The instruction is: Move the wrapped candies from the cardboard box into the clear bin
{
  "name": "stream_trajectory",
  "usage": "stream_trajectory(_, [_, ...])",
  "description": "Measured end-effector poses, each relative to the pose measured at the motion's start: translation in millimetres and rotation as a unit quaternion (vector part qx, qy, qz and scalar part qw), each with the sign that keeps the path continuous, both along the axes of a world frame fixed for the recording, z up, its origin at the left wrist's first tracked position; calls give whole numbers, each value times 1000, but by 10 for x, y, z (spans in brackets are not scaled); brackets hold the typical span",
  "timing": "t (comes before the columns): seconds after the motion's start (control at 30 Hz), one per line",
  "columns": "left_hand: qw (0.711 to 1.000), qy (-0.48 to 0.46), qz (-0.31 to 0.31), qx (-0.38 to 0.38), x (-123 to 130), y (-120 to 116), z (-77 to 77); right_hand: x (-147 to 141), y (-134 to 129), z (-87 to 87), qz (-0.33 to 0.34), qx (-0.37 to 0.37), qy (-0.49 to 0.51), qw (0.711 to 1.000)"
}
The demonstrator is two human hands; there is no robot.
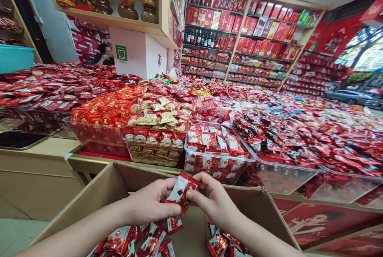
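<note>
Both hands meet above an open cardboard box (248,205), holding one red and white candy packet (180,190) between them. My left hand (152,201) pinches the packet's lower left side. On its right side, the thumb and fingers of my right hand (209,195) grip it near the top edge. Inside the box, similar red and white packets (152,239) lie in a loose pile under my left hand, and another group (220,245) lies below my right hand. Part of the box's bottom shows between the two groups.
Behind the box stand clear bins: one of red and white packets (209,141), one of gold and red packets (155,139). A black tablet-like object (22,140) lies on the left counter. A white box (128,55) and a person (104,54) are farther back.
</note>
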State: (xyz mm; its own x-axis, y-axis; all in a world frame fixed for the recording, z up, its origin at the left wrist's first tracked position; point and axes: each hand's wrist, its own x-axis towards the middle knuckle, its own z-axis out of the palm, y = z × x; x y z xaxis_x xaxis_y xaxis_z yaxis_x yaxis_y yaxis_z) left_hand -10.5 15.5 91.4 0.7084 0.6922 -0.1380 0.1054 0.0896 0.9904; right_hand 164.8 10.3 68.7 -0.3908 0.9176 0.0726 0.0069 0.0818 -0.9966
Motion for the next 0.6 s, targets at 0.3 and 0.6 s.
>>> stream_trajectory(0.3, [999, 13, 42, -10, 46, -100, 119, -16, 31, 142, 5, -116, 106, 988])
stream_trajectory(0.6, [979, 117, 117, 115, -247, 205, 44, 141, 73, 475, -61, 89, 28, 994])
